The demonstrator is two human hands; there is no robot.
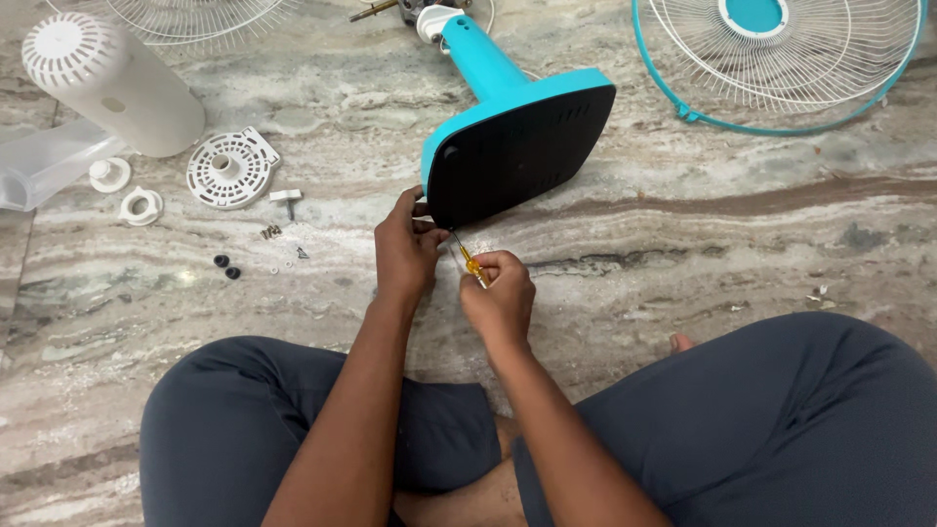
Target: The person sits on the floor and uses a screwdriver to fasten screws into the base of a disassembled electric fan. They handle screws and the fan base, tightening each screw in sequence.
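At fan base near edge: my left hand pinches rim; right hand grips yellow screwdriver, shaft angled up-left into base.

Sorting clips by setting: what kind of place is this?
Probably a home floor used for a repair: polished stone floor, a person sitting cross-legged on it, a dismantled fan base and grille.

Both forearms reach forward from the crossed legs. The left hand pinches with fingers curled; the right hand, just beside it, is closed in a fist-like grip.
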